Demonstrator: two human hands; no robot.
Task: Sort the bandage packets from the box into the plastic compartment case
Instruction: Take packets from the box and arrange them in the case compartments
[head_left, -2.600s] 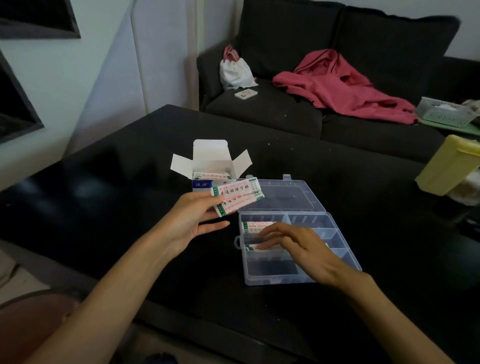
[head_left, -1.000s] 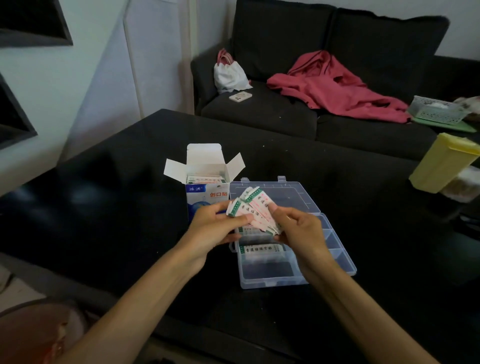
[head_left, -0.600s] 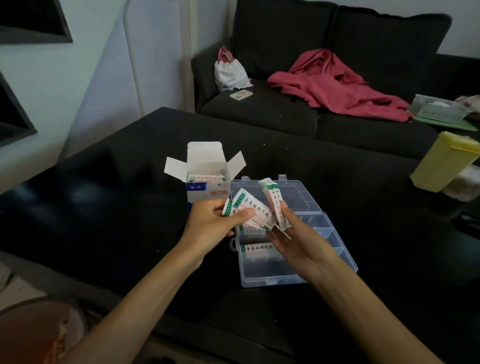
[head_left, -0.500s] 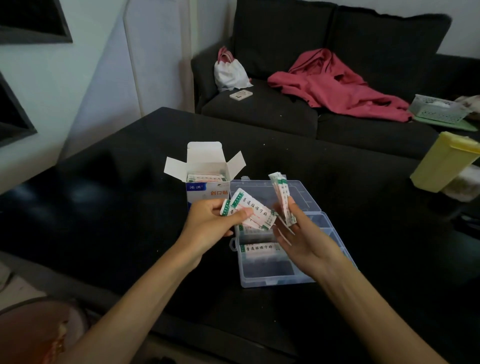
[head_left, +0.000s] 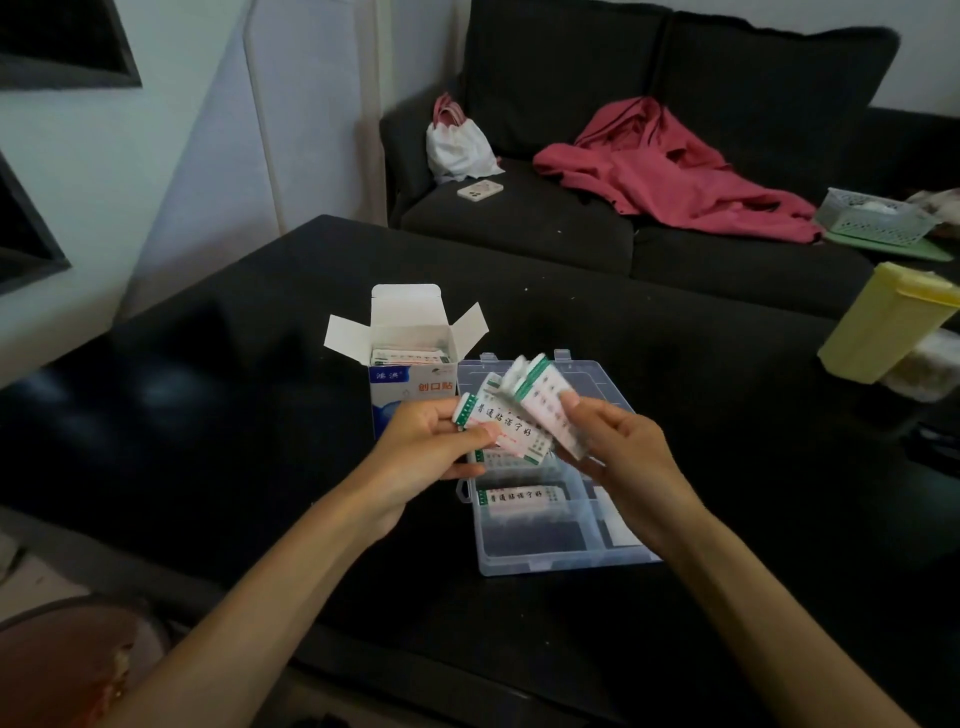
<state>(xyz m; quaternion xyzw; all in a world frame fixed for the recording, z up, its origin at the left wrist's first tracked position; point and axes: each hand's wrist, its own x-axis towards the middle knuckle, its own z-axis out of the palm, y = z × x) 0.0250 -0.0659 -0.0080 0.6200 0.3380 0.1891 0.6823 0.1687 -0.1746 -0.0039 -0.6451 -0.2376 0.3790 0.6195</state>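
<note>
Both forearms are bare to the frame's lower edge; no sleeve shows; left hand (head_left: 431, 441) and right hand (head_left: 626, 452) wear nothing.

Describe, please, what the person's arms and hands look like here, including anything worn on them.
Both arms are bare from the bottom edge of the frame to the fingers: no sleeves, gloves, watch or bracelets show. The left hand and the right hand carry no rings that I can make out, though the picture is dim. The nails look short and unpainted. Both forearms are slender and unmarked.
</note>
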